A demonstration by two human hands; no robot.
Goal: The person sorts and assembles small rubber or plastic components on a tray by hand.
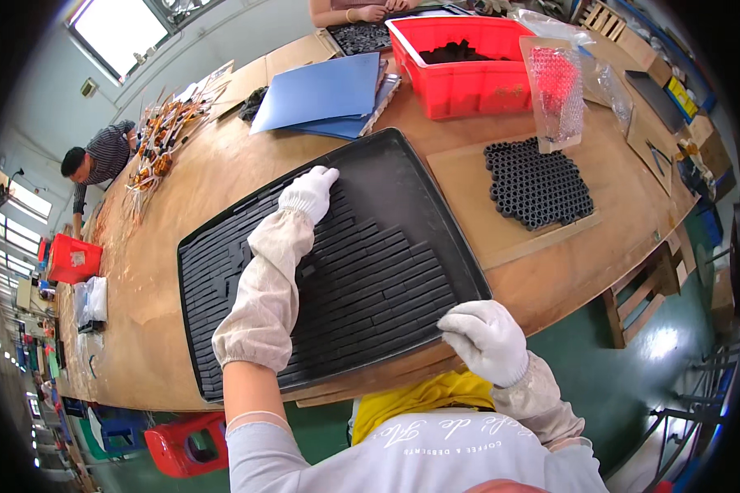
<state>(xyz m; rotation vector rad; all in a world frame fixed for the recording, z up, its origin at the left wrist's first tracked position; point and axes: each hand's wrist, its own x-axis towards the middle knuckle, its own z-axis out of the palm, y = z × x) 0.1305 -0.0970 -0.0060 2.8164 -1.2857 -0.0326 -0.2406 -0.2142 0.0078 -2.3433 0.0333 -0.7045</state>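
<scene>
A large black tray (pixel 456 238) lies tilted across the table in front of me, with rows of narrow black strips (pixel 378 279) covering most of its bottom. The bare part of the tray is toward the far right. My left hand (pixel 308 194), in a white glove, reaches over the rows with curled fingers at their far edge; whatever is in its fingers is hidden. Beside the tray's near right corner is my right hand (pixel 489 338), also gloved. Its fingers are bent and pressed together, and I cannot make out anything between them.
Right of the tray, a cluster of black ring-shaped pieces (pixel 538 185) rests on cardboard (pixel 460 177). Behind stand a red bin (pixel 477 90) with black pieces, bubble wrap (pixel 557 90) and blue sheets (pixel 316 94). Other people work at the far side and left. A red stool (pixel 168 448) stands below.
</scene>
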